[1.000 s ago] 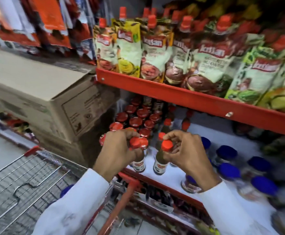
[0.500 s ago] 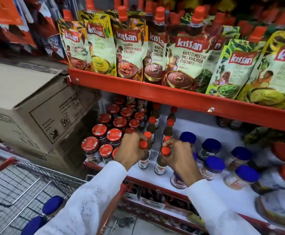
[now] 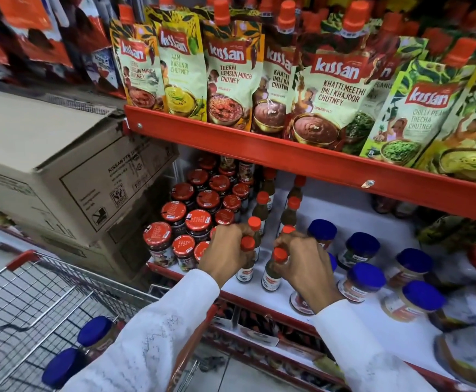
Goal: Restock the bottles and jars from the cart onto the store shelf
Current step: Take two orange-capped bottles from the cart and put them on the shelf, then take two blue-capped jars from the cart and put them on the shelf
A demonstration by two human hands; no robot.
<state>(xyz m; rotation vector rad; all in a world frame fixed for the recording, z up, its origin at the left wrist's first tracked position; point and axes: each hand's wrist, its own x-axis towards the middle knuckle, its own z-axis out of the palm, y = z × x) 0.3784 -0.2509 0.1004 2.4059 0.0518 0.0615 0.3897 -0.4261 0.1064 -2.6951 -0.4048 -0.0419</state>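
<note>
Toppling is the risk: both hands, left hand and right hand, each clasp 2 orange-capped bottles by the necks at the white shelf front edge, so uneven release could domino the bottles behind or nudge the red-lidded jars left.

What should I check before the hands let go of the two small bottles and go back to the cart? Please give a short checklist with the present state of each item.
1. Left hand bottle stands upright on the white shelf: ok.
2. Right hand bottle stands upright on the shelf: ok, slight tilt.
3. Both bottles in line with the rows of red-capped bottles behind: ok.
4. Both bases fully back from the front edge: cannot tell.
5. Free shelf space for more blue-lidded jars: ok.
6. Stock left in the cart: ok, two blue-lidded jars visible.
</note>
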